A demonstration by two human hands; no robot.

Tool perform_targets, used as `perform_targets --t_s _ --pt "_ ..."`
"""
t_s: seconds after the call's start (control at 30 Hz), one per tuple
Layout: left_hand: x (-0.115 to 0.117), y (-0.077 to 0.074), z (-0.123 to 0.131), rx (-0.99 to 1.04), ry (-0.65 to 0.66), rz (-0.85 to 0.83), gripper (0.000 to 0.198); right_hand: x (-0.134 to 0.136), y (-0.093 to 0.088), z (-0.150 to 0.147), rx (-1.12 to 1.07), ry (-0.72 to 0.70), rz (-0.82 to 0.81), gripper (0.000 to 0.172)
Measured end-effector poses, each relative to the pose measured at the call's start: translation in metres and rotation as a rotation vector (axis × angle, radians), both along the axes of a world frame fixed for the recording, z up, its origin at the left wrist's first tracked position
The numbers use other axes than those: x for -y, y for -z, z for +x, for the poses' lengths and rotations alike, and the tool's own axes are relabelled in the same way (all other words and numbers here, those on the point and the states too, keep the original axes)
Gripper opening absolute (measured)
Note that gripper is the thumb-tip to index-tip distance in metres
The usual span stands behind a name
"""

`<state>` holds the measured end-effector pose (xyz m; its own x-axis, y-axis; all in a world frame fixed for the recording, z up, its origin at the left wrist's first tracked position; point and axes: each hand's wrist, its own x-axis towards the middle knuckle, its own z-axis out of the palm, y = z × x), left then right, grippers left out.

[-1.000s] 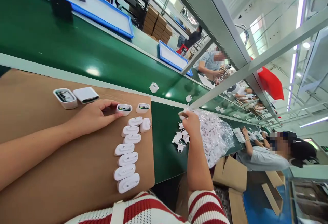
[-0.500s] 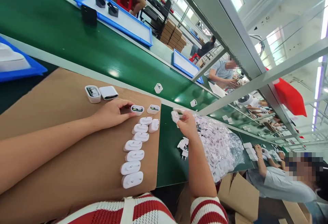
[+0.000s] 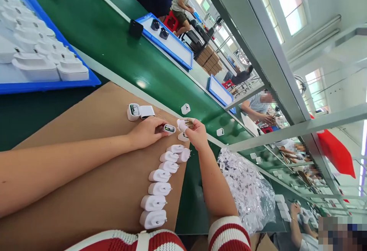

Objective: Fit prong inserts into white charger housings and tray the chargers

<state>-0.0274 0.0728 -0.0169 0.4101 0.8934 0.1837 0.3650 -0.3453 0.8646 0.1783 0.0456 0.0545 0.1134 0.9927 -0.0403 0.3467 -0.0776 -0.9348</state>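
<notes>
My left hand (image 3: 146,131) rests on the brown cardboard sheet (image 3: 86,159), its fingers closed on a small white open charger shell (image 3: 169,129). My right hand (image 3: 196,133) pinches a white plug part with metal pins (image 3: 183,124) just right of that shell, almost touching it. A row of several closed white charger bodies (image 3: 159,180) lies below my hands along the sheet's right edge. Two more white shells (image 3: 139,111) lie at the sheet's far edge.
A clear plastic bag of white plug parts (image 3: 248,188) lies on the green bench to the right. A blue tray of white chargers (image 3: 43,56) stands at upper left. Loose white chargers (image 3: 185,108) ride the green conveyor. Other people sit further along the line.
My right hand has come left from the bag of parts, carrying a plug part to the shell under my left hand. The view has swung left, bringing the blue tray in.
</notes>
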Motion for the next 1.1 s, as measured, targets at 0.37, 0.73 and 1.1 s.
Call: perform_targets --t_s 0.37,0.73,1.1 --pt "-0.002 0.006 -0.001 0.063 0.025 -0.003 0.035 -0.004 -0.011 -0.013 0.577 -0.186 0.103 0.021" --pt "-0.004 0.005 -0.002 0.119 0.031 -0.018 0.028 -0.005 -0.015 -0.034 1.304 -0.35 0.231 0.026" --pt "-0.007 0.011 0.001 0.11 0.016 -0.021 0.03 -0.01 -0.02 -0.045 1.419 -0.457 0.181 0.023"
